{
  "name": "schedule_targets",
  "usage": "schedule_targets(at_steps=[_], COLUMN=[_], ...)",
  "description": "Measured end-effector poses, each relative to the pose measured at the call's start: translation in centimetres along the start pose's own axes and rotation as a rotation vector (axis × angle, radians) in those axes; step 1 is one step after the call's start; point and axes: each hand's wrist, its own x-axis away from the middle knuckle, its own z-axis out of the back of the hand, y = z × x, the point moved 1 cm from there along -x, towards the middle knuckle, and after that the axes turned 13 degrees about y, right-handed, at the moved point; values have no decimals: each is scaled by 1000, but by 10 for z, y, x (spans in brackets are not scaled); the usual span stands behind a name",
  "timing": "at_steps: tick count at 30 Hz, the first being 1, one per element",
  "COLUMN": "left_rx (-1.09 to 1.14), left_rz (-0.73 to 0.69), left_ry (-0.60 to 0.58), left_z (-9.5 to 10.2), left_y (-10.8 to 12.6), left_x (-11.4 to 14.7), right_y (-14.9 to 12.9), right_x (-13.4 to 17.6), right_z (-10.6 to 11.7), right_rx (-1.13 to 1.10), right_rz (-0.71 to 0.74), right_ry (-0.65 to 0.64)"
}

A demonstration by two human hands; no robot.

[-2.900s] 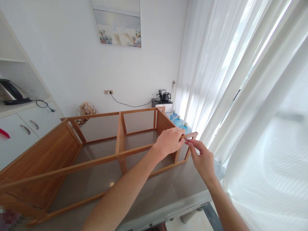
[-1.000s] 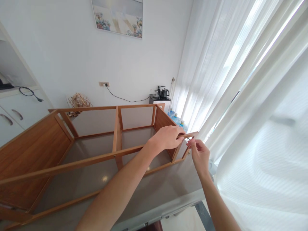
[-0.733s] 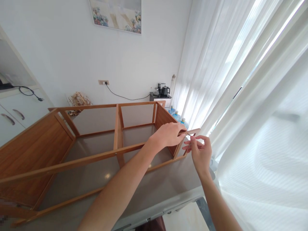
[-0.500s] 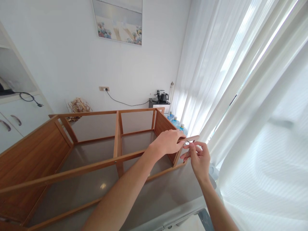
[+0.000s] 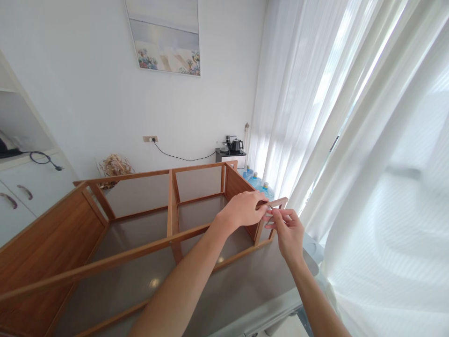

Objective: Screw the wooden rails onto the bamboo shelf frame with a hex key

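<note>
A brown wooden furniture frame with slatless rails and solid end panels lies across a grey tabletop. My left hand is closed over the near top rail close to its right end, fingers wrapped over the wood. Right beside it, my right hand pinches a small thin metal rod, possibly a hex key, against the rail near the corner. The fingers hide most of the rod, and its tip cannot be made out.
White curtains hang close on the right. Blue water bottles stand behind the frame's right end, near a small cabinet with a black kettle. Dried plant stems sit by the wall; a white cupboard is at left.
The view has tilted up slightly and shifted. Both hands stay at the same rail end; the fingers of my right hand have drawn closer together around the thin rod.
</note>
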Motion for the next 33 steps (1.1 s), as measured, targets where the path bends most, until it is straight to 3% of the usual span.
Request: schedule_targets(at_steps=[13,23,33], left_rx=[-8,-20,-15], left_rz=[7,-2,-1], left_ry=[-5,-35,-13], left_z=[-2,1,-1], left_y=[-1,2,1], left_x=[0,1,1], right_y=[-2,-14,-12], right_x=[-5,3,5], right_z=[9,6,10], right_rx=[-55,96,114], right_rz=[-88,91,90], right_ry=[-54,-98,-115])
